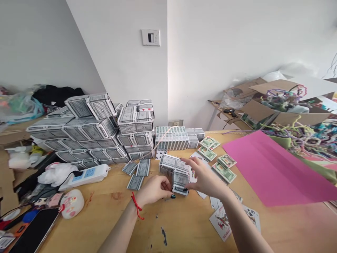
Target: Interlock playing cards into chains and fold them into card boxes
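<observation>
A small block covered in grey-patterned playing cards [180,178] sits on the table between my hands. My left hand [156,189], with a red string on its wrist, has its curled fingers and thumb at the block's lower left corner. Around the right side curves my right hand [201,176], its thumb near the front edge and its fingers reaching towards the back. Directly behind lies another card-covered block [168,162], touching or nearly touching the first. Loose grey-backed cards [143,167] lie to the left. A joker card [221,223] lies face up beside my right forearm.
Stacked card blocks [92,131] rise at the back left, beside a row of card packs [171,138]. Bundles of green note-like cards [223,171] and a pink sheet [276,172] lie right. A power strip [89,174], a phone [34,230] and a yarn-filled box [286,109] flank the table.
</observation>
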`<state>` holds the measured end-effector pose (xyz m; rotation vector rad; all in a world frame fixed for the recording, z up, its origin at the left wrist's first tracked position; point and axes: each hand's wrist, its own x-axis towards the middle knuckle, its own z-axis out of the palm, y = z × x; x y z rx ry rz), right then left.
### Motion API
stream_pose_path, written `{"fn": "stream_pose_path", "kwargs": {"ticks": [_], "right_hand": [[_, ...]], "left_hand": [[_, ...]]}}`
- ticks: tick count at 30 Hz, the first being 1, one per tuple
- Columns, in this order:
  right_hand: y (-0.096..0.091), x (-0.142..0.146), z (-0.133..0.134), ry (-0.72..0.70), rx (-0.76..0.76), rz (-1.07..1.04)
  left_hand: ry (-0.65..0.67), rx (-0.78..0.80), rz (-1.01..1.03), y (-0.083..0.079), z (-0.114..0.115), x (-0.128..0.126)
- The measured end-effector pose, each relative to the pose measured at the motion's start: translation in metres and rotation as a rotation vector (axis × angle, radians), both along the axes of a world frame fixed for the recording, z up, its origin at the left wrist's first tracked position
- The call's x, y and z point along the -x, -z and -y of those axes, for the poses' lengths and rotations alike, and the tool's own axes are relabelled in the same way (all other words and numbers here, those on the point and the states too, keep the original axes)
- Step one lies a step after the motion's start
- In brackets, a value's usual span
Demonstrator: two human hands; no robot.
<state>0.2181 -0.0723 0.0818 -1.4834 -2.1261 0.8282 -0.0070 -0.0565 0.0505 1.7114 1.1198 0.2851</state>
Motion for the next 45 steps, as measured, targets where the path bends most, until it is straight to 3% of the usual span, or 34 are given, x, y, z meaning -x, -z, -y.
{"fn": "stream_pose_path", "kwargs": {"ticks": [4,10,18,25,34,45], "right_hand": [[0.002,0.007,0.001,-0.13,0.035,-0.012],[-0.002,0.011,0.002,-0.111,0.043,0.016],[-0.002,0.019,0.007,-0.124,-0.058,0.158],[0.005,0.008,0.004,-0.139,0.013,0.238],[-0.001,-0.001,0.003,-0.209,0.147,0.269],[-0.006,-0.005,0.003,-0.224,0.123,0.194]], "left_hand": [[-0.075,-0.098,0.075,0.003,-0.002,0.001],[-0.007,-0.047,0.144,0.004,-0.004,0.0],[-0.052,-0.115,0.168,0.014,-0.006,-0.003],[-0.061,-0.199,0.134,0.007,-0.006,-0.005],[-0.035,-0.25,0.098,-0.001,-0.002,-0.009],[-0.068,-0.292,0.086,-0.005,0.002,-0.013]]}}
